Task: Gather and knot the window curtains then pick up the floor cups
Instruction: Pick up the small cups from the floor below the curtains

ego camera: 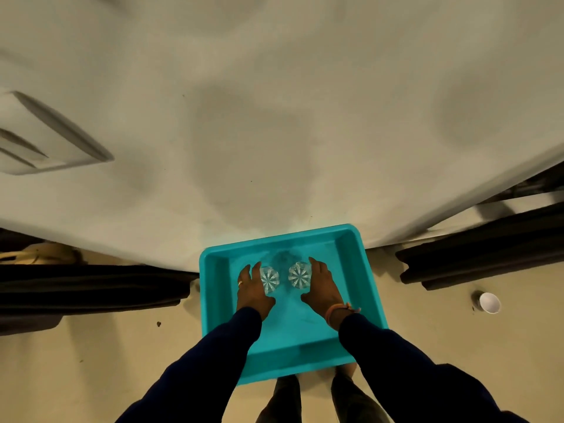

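Observation:
A turquoise tray (360, 288) lies on the beige floor against the white wall. Two clear ribbed glass cups stand inside it, side by side near its far end. My left hand (251, 288) wraps the left glass cup (270, 278) from its left side. My right hand (323, 283) wraps the right glass cup (299, 275) from its right side. A white paper cup (489, 303) lies on its side on the floor at the right. Dark curtains hang down to the floor at the left (91, 288) and at the right (476, 254).
The white wall (274, 117) fills the upper view, with a switch plate (39, 138) at the left. My legs and feet (317, 398) stand just behind the tray. Small dark specks (158, 324) dot the floor at the left.

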